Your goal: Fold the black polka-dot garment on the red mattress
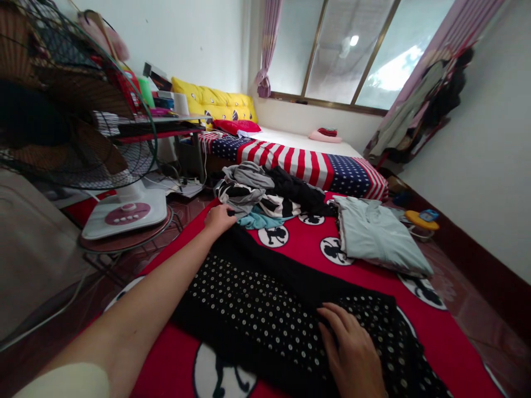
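A black garment [257,309] with rows of small pale dots and plain black bands lies spread across the red blanket; I cannot tell its exact kind. At its far left corner, my left hand [219,219] is closed on the black cloth, fingertips pinching the edge. My right hand [352,351] rests on the dotted part nearer to me, its fingers stretched out over the cloth and the thumb apart. Just beyond my left hand is a heap of clothes [253,185] in grey, black, white and teal. Folded light grey-green clothes [377,232] are stacked at the right.
The red blanket [166,354] has white monkey-print circles. A fan [124,213] stands on a stool at the left, beside a cluttered desk [166,119]. Behind are a bed with a flag-patterned cover [290,163] and a window. Clothes [431,99] hang at the right wall.
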`<state>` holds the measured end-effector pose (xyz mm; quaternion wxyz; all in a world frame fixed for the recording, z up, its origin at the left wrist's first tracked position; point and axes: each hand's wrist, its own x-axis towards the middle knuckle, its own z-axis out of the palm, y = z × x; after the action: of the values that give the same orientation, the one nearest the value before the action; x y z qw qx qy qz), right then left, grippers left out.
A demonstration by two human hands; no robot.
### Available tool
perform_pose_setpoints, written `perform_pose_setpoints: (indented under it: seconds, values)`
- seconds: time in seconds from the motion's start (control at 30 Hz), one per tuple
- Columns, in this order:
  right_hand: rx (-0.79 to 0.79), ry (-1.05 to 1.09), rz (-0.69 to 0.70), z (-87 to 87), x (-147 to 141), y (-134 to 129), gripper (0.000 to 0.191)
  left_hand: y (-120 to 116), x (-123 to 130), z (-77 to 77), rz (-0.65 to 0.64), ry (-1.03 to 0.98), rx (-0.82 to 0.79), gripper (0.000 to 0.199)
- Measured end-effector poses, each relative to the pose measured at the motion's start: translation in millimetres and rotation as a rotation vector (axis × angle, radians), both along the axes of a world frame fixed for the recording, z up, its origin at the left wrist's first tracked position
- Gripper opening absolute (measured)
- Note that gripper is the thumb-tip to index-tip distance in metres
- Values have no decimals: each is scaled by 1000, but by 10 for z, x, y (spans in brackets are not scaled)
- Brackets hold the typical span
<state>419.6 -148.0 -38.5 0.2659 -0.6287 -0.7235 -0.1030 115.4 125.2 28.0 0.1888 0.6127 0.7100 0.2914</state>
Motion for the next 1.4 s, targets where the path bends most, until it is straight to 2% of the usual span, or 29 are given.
perform_pose_setpoints:
  seconds: [0.17, 0.3, 0.4, 0.5, 0.63, 0.77, 0.83, 0.93, 1.0, 1.07, 1.13, 1.2, 1.27, 1.33, 1.4]
  values:
    - [40, 98, -20, 40, 8, -28, 23, -184, -366, 92, -7, -354, -19, 29]
    - [84, 109, -15, 60, 1, -43, 25, -433, -608, 34, 0, -404, -36, 28]
    - [86, 89, -9, 54, 1, -39, 26, -575, -747, -90, 30, -297, -62, 29]
    - [70, 79, -7, 40, 7, -39, 26, -671, -868, -178, 44, -94, -78, 23]
    - [52, 63, -13, 36, 10, -40, 27, -785, -954, -162, 56, 214, -67, 13]
    - [54, 44, -4, 51, -4, -29, 27, -865, -879, -58, 100, 410, -34, 18]
    - [62, 34, 4, 57, -13, -23, 26, -853, -768, -1, 72, 459, 74, 27]
    - [59, 12, 2, 55, -21, -23, 24, -758, -522, 40, -176, 415, 241, 36]
    - [61, 4, -3, 51, -19, -29, 25, -682, -344, 1, -360, 362, 233, 37]
    - [70, -3, 4, 48, -11, -38, 25, -650, -198, -101, -447, 353, 163, 39]
    - [79, -10, 18, 51, -2, -47, 26, -686, -109, -251, -456, 360, 88, 52]
    - [81, -13, 32, 57, 4, -53, 26, -780, -73, -404, -396, 388, 14, 70]
    - [81, -13, 37, 60, 2, -55, 26, -885, -64, -515, -316, 440, -43, 76]
    - [76, -18, 33, 56, -8, -51, 25, -961, -54, -555, -269, 495, -75, 75]
    - [74, -26, 21, 48, -20, -44, 24, -1001, -35, -532, -266, 529, -91, 76]
